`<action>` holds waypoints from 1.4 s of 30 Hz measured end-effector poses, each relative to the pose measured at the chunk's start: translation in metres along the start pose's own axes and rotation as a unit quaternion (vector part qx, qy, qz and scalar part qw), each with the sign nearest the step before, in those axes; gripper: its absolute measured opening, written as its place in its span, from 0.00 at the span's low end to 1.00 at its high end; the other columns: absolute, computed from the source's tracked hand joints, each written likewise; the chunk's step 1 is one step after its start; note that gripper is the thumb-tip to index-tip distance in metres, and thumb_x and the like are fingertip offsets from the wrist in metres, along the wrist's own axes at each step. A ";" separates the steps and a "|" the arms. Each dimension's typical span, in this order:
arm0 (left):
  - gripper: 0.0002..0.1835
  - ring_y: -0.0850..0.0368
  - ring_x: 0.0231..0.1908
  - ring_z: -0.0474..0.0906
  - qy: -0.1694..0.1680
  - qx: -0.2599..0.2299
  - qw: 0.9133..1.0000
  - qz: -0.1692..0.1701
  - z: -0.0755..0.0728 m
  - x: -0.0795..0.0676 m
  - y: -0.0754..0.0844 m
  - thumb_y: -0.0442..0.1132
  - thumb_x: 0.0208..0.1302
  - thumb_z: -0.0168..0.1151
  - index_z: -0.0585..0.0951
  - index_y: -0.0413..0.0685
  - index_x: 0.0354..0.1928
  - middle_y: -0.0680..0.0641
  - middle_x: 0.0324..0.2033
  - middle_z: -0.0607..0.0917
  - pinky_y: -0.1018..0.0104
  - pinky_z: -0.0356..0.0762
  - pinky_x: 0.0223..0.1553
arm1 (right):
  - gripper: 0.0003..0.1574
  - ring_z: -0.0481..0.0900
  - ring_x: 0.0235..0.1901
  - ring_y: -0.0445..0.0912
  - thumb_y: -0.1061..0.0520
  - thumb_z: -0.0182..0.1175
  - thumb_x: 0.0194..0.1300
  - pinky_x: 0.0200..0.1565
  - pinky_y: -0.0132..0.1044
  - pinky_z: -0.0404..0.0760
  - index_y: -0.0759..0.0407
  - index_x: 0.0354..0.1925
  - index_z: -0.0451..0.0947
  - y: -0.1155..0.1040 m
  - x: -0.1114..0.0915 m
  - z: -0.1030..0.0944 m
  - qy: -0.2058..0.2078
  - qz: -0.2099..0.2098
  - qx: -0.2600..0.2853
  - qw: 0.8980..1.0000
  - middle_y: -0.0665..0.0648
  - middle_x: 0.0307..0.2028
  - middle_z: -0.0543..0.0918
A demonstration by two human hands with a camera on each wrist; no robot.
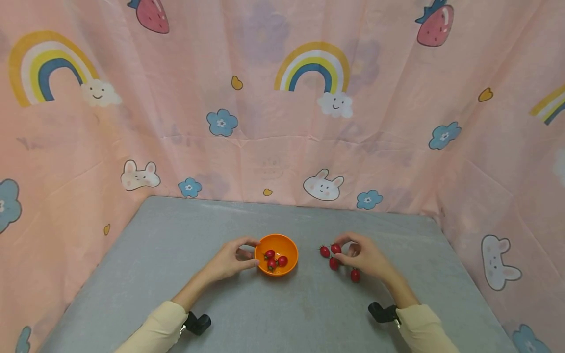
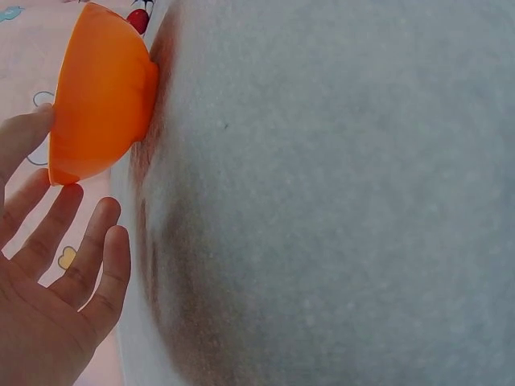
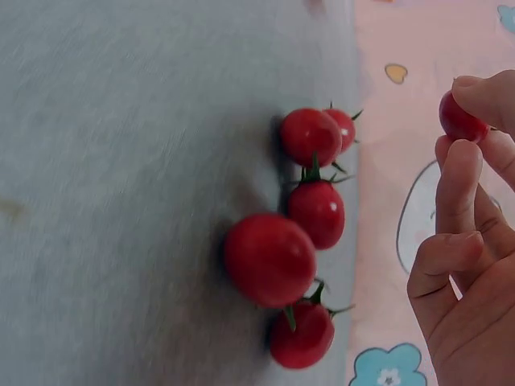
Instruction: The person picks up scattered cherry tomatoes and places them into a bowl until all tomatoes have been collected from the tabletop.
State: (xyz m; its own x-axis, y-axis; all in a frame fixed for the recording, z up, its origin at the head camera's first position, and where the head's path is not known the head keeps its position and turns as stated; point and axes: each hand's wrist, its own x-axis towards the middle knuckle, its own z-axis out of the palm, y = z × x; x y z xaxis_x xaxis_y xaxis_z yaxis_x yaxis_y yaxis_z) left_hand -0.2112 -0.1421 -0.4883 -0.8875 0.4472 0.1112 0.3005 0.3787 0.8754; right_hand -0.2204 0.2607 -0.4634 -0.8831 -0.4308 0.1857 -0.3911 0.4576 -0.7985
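An orange bowl (image 1: 289, 245) stands on the grey table with 3 red cherry tomatoes (image 1: 282, 261) inside. My left hand (image 1: 231, 256) holds it at its left side, thumb and fingertips against the rim. In the left wrist view, the bowl (image 2: 100, 96) shows its outer wall, and the lower fingers of the hand (image 2: 60, 281) are spread apart from it. My right hand (image 1: 364, 255) pinches a cherry tomato (image 3: 460, 119) between thumb and finger, above the table. Several more tomatoes with green stems, one of them (image 3: 316, 213) in the middle, lie close together beneath that hand.
The grey table (image 1: 282, 314) meets a pink patterned curtain (image 1: 273, 147) at its back and sides. A black wrist mount (image 1: 197, 323) sits at the left sleeve, and another mount (image 1: 382, 312) at the right sleeve.
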 end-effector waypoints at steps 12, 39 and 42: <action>0.25 0.55 0.44 0.83 0.002 0.004 1.000 -0.003 0.000 0.000 0.000 0.40 0.64 0.74 0.80 0.44 0.61 0.46 0.56 0.82 0.61 0.83 0.45 | 0.18 0.76 0.25 0.47 0.56 0.74 0.62 0.25 0.35 0.77 0.54 0.49 0.82 -0.009 0.013 0.012 -0.002 0.012 -0.018 1.000 0.52 0.40 0.82; 0.24 0.53 0.45 0.84 -0.002 0.005 1.000 0.002 -0.001 0.001 -0.001 0.40 0.65 0.73 0.79 0.43 0.61 0.45 0.56 0.82 0.58 0.83 0.47 | 0.16 0.72 0.19 0.46 0.60 0.74 0.62 0.20 0.35 0.76 0.53 0.48 0.83 -0.029 0.042 0.051 -0.029 -0.030 0.008 0.999 0.50 0.40 0.83; 0.24 0.54 0.45 0.84 -0.003 0.008 1.000 0.002 -0.001 0.001 -0.001 0.41 0.65 0.73 0.79 0.44 0.61 0.45 0.56 0.82 0.58 0.83 0.47 | 0.16 0.73 0.21 0.46 0.57 0.74 0.63 0.22 0.35 0.77 0.51 0.48 0.83 -0.029 0.044 0.056 -0.035 -0.025 0.001 0.999 0.49 0.41 0.82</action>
State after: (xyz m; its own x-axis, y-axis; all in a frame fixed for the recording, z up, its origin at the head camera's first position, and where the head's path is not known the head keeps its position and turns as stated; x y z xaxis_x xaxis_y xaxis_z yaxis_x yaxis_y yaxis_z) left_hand -0.2122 -0.1427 -0.4889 -0.8845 0.4527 0.1122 0.3096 0.3899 0.8673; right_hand -0.2333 0.1850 -0.4642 -0.8423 -0.5065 0.1845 -0.4335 0.4330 -0.7903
